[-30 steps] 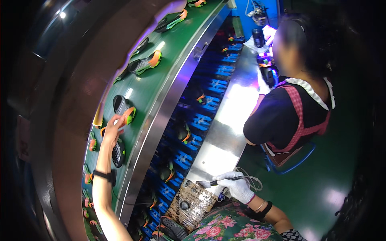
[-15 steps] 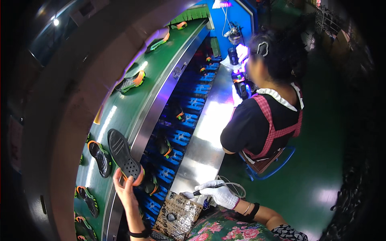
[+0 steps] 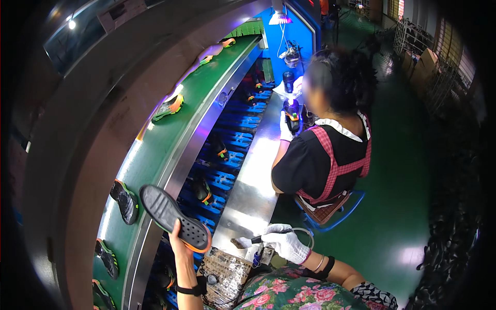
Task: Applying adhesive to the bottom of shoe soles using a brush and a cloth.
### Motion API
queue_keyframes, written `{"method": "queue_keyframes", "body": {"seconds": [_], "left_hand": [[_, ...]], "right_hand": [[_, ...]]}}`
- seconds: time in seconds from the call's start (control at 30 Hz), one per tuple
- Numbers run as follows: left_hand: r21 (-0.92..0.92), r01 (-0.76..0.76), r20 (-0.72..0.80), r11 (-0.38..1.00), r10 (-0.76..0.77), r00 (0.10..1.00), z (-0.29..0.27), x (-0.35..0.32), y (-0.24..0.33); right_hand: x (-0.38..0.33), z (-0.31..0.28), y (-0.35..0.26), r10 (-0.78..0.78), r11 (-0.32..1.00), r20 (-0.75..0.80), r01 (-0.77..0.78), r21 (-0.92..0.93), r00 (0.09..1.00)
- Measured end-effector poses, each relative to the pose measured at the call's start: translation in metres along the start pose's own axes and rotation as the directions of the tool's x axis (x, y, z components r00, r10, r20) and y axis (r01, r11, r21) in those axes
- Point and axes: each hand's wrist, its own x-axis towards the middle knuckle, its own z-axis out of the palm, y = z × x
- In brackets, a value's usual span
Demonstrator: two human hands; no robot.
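Observation:
My left hand (image 3: 179, 243) holds a black shoe sole with an orange rim (image 3: 173, 216), lifted off the green conveyor belt (image 3: 170, 139) and turned tread-up over the belt's metal edge. My right hand (image 3: 285, 244), in a white glove, grips a small brush (image 3: 247, 241) whose bristle end rests on the shiny steel worktop (image 3: 253, 181). A foil-wrapped container (image 3: 223, 271) sits just below the brush, near my lap.
Several more soles lie on the belt, such as one (image 3: 125, 200) next to the held sole and one (image 3: 169, 105) farther up. Blue racks (image 3: 227, 155) hold shoes under the belt. A co-worker in a black top (image 3: 320, 160) sits at the worktop ahead.
My left hand picked a sole off the belt and drew it back toward me. The view tilted, and my right hand with the brush stayed near the worktop edge.

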Motion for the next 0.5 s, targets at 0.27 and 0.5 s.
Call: {"method": "queue_keyframes", "body": {"seconds": [0.27, 0.5], "left_hand": [[0.112, 0.292, 0.111, 0.950, -0.304, 0.946, -0.057, -0.100, -0.071], [-0.357, 0.530, 0.427, 0.769, -0.370, 0.825, -0.020, -0.137, -0.100]], "right_hand": [[-0.008, 0.047, -0.020, -0.017, 0.999, 0.144, 0.022, -0.033, 0.989], [-0.013, 0.091, -0.006, 0.021, 0.954, 0.213, 0.045, -0.298, 0.977]]}}
